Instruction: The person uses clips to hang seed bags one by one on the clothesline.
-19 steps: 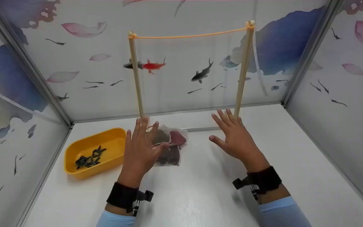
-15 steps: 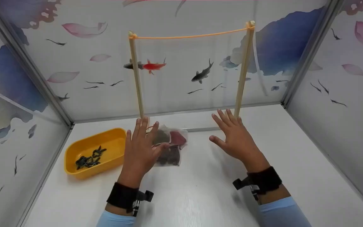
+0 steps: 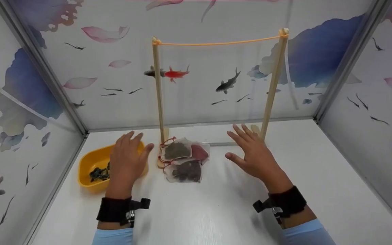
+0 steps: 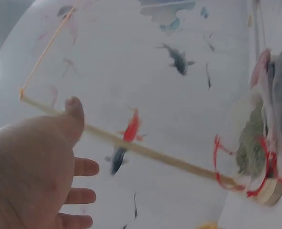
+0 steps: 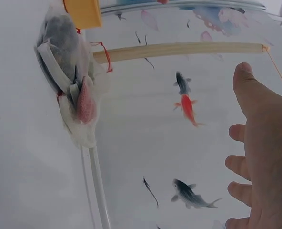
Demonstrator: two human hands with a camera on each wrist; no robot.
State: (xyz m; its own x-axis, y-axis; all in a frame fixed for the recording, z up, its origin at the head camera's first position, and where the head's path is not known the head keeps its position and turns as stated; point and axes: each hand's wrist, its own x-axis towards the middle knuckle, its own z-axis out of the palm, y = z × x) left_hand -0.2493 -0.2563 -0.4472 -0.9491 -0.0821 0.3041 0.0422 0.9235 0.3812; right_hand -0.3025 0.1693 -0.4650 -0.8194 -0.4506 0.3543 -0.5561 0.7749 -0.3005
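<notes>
My left hand (image 3: 126,161) hovers palm down over the right part of a yellow plastic basin (image 3: 86,166), fingers loosely spread and holding nothing. Small dark spring clips (image 3: 98,174) lie in the basin, partly hidden behind that hand. To its right are several sheer drawstring pouches with red cords: one with grey-green filling (image 3: 177,150), one pink (image 3: 200,152), one dark (image 3: 186,171). My right hand (image 3: 254,153) is raised with spread fingers in front of the right wooden post (image 3: 274,85), also holding nothing. Both wrist views show the hands with extended thumbs and nothing in them.
An orange string (image 3: 216,44) runs between the tops of the right post and the left wooden post (image 3: 158,88). A pale bar (image 3: 219,144) joins their bases. Walls printed with fish and petals enclose the white table (image 3: 202,211) on three sides.
My left hand has moved left, from in front of the pouches to over the basin, uncovering the pouches. My right hand stays nearly in place. The head view has shifted slightly.
</notes>
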